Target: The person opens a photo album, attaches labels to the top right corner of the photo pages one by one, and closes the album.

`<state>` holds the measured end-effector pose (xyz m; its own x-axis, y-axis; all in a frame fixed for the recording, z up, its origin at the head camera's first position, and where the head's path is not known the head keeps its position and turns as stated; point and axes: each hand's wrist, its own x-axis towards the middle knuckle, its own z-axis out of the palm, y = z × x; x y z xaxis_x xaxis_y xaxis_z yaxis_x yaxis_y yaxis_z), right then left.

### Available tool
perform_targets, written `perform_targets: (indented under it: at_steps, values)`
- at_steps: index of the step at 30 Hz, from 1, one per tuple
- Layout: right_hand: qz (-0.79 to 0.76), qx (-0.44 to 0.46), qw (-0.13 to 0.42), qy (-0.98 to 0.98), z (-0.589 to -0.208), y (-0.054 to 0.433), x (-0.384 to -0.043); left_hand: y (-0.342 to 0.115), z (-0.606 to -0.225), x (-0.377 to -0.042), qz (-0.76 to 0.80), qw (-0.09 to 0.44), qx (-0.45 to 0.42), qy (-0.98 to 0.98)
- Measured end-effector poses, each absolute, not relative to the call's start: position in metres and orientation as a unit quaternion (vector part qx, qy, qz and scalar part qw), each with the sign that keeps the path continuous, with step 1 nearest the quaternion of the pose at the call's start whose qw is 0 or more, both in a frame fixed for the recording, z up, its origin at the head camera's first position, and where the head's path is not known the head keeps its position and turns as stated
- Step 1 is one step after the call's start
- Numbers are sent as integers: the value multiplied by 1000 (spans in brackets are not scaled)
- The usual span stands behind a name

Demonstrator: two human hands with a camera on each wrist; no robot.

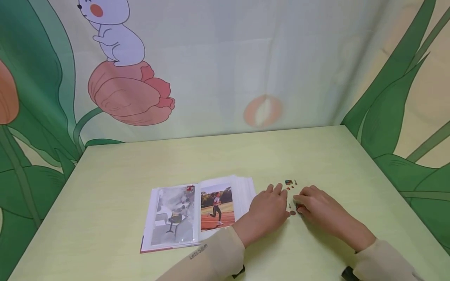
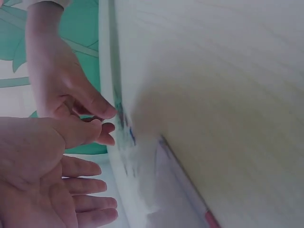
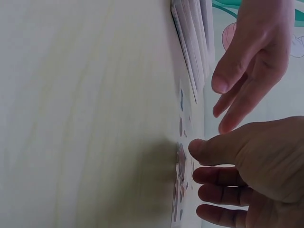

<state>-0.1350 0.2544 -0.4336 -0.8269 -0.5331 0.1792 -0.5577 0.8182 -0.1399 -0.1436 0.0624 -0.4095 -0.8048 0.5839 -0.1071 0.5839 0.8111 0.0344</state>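
Note:
Several small stickers (image 1: 288, 182) lie on the table between my hands, seemingly on a clear sheet. A red-brown round sticker (image 1: 293, 213) is beside the left thumb. My left hand (image 1: 268, 207) lies palm down at the left of the stickers, its fingers extended. Over their right side my right hand (image 1: 321, 207) bends its fingers, thumb close to a dark, reddish sticker (image 1: 299, 207). The right wrist view has the right thumb (image 3: 199, 148) just in front of the sticker sheet (image 3: 181, 166); the index finger is hidden. I cannot tell whether it pinches a sticker.
An open photo album (image 1: 153, 222) lies left of my hands. Its left page carries a grey picture (image 1: 163, 207) with small stickers on it, its right page a photo of a runner (image 1: 207, 222). A printed curtain (image 1: 211, 70) hangs behind the table (image 1: 112, 187).

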Motion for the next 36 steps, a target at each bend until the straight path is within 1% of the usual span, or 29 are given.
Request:
perform_targets:
  at_steps: [5,9,20,28,36]
  values:
    - [70,285,68,-954,-436,252,-137,62,-413,-143,16,63,306,950]
    - [62,281,69,-955,-437,250,-136,61,-416,-143,21,56,314,948]
    - [64,259,42,-963,-434,248,-136,66,-427,-145,8,27,321,947]
    - [71,251,48,-964,-436,248,-136,67,-425,-142,33,32,308,950]
    - [57,240,55,-967,-436,246,-134,71,-428,-141,16,17,300,954]
